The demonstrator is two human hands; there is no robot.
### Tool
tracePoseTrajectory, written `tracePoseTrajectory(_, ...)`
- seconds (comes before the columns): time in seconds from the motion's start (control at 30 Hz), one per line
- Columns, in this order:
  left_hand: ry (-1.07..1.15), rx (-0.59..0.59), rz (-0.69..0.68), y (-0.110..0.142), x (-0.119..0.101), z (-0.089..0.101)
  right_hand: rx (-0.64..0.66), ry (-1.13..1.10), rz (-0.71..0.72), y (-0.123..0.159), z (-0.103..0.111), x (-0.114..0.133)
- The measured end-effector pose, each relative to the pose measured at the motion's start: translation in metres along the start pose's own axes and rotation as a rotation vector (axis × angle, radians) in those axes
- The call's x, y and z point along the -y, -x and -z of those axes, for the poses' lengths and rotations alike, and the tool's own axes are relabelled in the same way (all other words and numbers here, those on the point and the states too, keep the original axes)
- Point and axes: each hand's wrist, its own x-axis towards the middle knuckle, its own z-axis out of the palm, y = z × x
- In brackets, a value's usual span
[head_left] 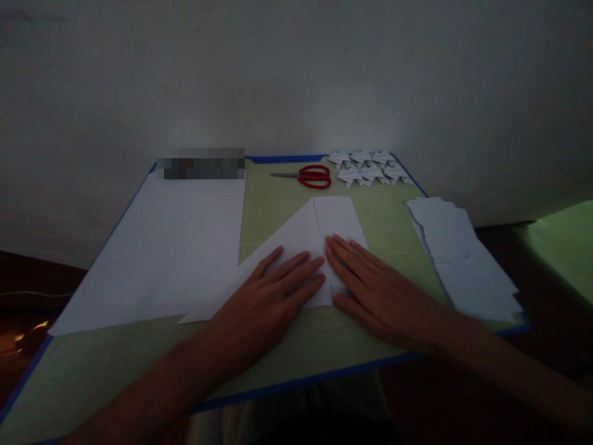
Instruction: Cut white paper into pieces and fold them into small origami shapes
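A sheet of white paper (pixel 296 225), partly folded, lies on the table before me. A crease or folded edge runs down it from its top point, and its pointed left corner overlaps a large white sheet. My left hand (pixel 273 293) rests flat on the left part, fingers stretched out toward the crease. On the right part lies my right hand (pixel 370 278), palm down with its fingers extended, the fingertips close to the crease. Both hands are open and press on the paper without gripping it. My palms hide some of its lower area.
Red-handled scissors (pixel 315 177) lie at the back. Several small folded paper figures (pixel 370 167) sit in rows at the back right. Torn-edged paper sheets (pixel 456 253) are stacked at the right. Large white paper (pixel 171 241) covers the left. The table (pixel 296 371) has blue edging; a wall stands behind.
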Motion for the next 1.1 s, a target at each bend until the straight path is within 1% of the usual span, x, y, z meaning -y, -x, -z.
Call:
tracePoseTrajectory(0.1, 0.049, -0.016, -0.009, 0.0, 0.001, -0.003, -0.005, -0.016, 0.007, 0.001, -0.001, -0.001)
tracePoseTrajectory(0.23, 0.089, 0.004, 0.017, -0.002, 0.003, -0.001, -0.005, -0.044, -0.006, 0.002, -0.003, 0.001)
tracePoseTrajectory(0.43, 0.103, 0.006, 0.035, -0.002, 0.003, 0.0, -0.022, -0.06, -0.055, 0.003, -0.003, 0.009)
tracePoseTrajectory(0.67, 0.101, 0.0, 0.027, -0.002, 0.003, -0.001, 0.01, -0.036, -0.11, 0.003, 0.001, 0.017)
tracePoseTrajectory(0.83, 0.106, 0.011, 0.034, -0.003, 0.002, 0.001, -0.011, -0.026, -0.145, 0.006, -0.001, 0.025)
tracePoseTrajectory(0.9, 0.107, 0.011, 0.036, -0.002, 0.002, 0.0, -0.023, -0.02, -0.155, 0.007, -0.003, 0.024)
tracePoseTrajectory(0.97, 0.102, 0.014, 0.042, -0.002, 0.001, 0.0, -0.027, -0.021, -0.126, 0.007, -0.005, 0.019)
tracePoseTrajectory(1.1, 0.082, 0.025, 0.035, -0.001, 0.0, 0.0, -0.016, -0.043, 0.005, 0.005, 0.001, 0.002)
